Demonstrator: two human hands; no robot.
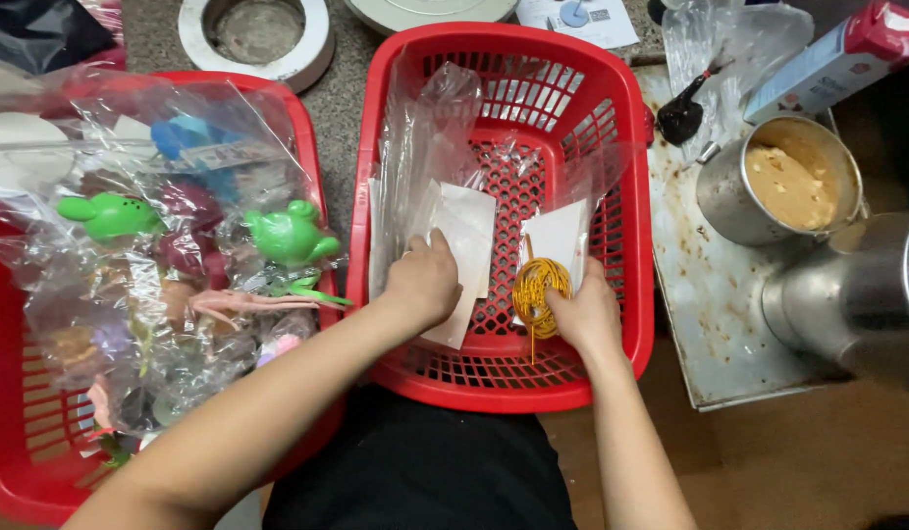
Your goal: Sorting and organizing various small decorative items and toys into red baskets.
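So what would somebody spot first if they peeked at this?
Probably the two bright red baskets: the middle basket has both hands inside. The right hand grips a yellow bundle of rubber bands; the left hand rests on white cards. Green toy frogs in clear bags fill the left basket.

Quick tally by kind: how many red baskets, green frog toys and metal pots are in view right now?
Red baskets: 2, centre basket and left basket
Green frog toys: 2, and
Metal pots: 2, and
Total: 6

Left basket (312, 147) cut off leftward
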